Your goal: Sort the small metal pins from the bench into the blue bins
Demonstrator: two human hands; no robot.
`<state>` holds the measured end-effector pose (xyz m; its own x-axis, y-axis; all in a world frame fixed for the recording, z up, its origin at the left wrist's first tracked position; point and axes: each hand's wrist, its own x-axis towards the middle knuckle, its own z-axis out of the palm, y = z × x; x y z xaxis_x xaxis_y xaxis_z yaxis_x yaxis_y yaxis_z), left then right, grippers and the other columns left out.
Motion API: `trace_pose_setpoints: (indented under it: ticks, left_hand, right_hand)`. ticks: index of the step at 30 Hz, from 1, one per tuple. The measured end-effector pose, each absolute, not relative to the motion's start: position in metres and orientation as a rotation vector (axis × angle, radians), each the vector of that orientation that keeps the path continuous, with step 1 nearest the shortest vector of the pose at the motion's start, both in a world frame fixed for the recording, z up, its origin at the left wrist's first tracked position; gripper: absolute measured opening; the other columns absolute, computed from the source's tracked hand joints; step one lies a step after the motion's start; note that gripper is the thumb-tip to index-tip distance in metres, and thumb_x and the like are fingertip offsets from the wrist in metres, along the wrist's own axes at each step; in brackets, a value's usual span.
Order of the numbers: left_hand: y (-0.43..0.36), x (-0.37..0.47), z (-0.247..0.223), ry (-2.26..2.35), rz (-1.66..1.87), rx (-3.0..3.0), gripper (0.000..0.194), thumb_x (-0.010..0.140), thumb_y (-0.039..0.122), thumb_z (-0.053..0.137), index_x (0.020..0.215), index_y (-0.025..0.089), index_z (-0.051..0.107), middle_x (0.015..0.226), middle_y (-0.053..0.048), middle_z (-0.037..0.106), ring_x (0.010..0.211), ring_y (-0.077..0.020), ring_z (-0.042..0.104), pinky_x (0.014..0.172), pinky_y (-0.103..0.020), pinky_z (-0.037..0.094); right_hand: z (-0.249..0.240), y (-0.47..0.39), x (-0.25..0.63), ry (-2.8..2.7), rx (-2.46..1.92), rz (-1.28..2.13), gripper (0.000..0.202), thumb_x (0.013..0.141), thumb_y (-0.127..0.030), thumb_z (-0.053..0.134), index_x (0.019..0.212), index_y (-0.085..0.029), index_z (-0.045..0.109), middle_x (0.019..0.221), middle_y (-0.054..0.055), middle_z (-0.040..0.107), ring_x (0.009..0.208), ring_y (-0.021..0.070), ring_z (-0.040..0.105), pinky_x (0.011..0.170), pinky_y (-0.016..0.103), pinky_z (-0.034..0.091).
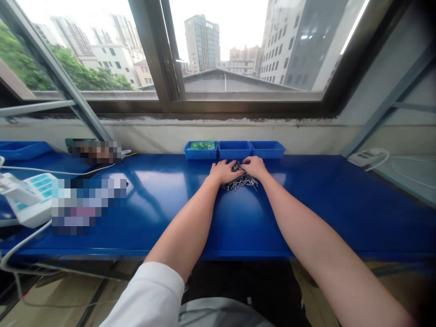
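Note:
A pile of thin metal screws or pins (239, 182) lies on the blue table (163, 204), in front of three small blue bins. My left hand (225, 172) rests at the pile's left side, palm down, its fingers apart and its thumb over the metal pieces. On the right side of the pile, my right hand (254, 166) touches the pieces with bent fingers; whether it grips any is too small to tell. Green-and-white packets (201, 145) fill the left bin (200, 156). The middle bin (235, 153) and the right bin (269, 152) stand beside it.
At the left are a white device with a cyan-striped panel (40, 188), pixelated items, cables and a larger blue tray (25, 152). A white power strip (368, 156) lies at the right rear. The window wall borders the table's back.

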<state>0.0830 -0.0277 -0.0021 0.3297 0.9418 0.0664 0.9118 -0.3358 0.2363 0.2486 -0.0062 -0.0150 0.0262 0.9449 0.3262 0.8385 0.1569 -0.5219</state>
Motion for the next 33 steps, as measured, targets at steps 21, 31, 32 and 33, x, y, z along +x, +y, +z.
trace_pose_setpoints:
  ticks: [21,31,32,33]
  left_hand:
    - [-0.0223,0.0881,-0.0048,1.547,0.784,2.449,0.039,0.075,0.047,0.059,0.104,0.023,0.069,0.115,-0.008,0.065,0.111,-0.0278,0.055,0.099,-0.046,0.036]
    - [-0.0215,0.0808,-0.0025,1.394,0.878,2.406,0.045,0.075,0.044,0.062,0.114,0.022,0.065,0.125,-0.006,0.059,0.118,-0.0251,0.053,0.104,-0.039,0.037]
    - [-0.0205,0.08,-0.0027,1.362,0.891,2.412,0.045,0.075,0.043,0.063,0.114,0.021,0.065,0.125,-0.006,0.059,0.118,-0.0244,0.054,0.104,-0.037,0.038]
    - [-0.0194,0.0794,-0.0028,1.327,0.907,2.417,0.044,0.075,0.041,0.063,0.114,0.02,0.066,0.124,-0.007,0.06,0.116,-0.0236,0.055,0.103,-0.036,0.039]
  right_hand:
    - [-0.0193,-0.0066,0.2447,-1.907,-1.567,0.276,0.021,0.074,-0.025,0.057,0.087,-0.023,0.074,0.095,0.005,0.072,0.095,0.0218,0.062,0.088,0.033,0.046]
    - [-0.0174,-0.0074,0.2465,-1.953,-1.502,0.307,0.025,0.081,-0.034,0.054,0.091,-0.024,0.075,0.094,0.004,0.072,0.094,0.0217,0.061,0.087,0.033,0.044]
    - [-0.0172,-0.0077,0.2464,-1.962,-1.495,0.302,0.025,0.081,-0.035,0.054,0.092,-0.024,0.075,0.094,0.004,0.072,0.094,0.0219,0.061,0.088,0.034,0.044]
    - [-0.0168,-0.008,0.2462,-1.97,-1.49,0.296,0.026,0.081,-0.036,0.055,0.093,-0.024,0.075,0.094,0.005,0.072,0.094,0.0223,0.061,0.088,0.034,0.044]
